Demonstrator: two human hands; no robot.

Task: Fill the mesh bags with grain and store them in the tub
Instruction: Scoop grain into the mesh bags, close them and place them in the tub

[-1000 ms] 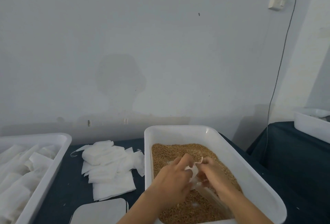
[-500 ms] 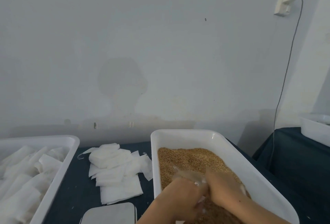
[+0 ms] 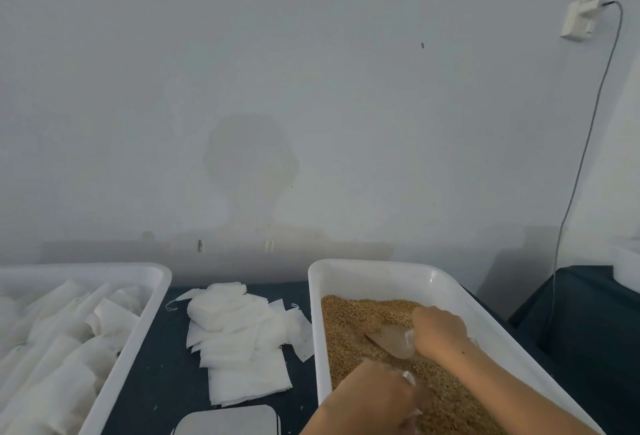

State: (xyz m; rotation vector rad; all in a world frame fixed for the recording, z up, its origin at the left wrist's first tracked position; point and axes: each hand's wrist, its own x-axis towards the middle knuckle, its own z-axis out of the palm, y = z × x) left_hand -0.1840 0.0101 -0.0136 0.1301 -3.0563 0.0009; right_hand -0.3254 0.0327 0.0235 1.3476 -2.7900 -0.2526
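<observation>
Head view, hands (image 3: 440, 332) gripping scoop (image 3: 393, 341), bag (image 3: 414, 388)

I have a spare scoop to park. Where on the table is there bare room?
Bare dark table shows between the left tub and the pile of empty bags. Between that pile and the grain tub it is crowded, and both hands work there.

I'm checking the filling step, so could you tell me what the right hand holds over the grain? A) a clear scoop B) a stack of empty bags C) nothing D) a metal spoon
A: the right hand grips a clear scoop whose blade lies on the grain in the tub.
</observation>
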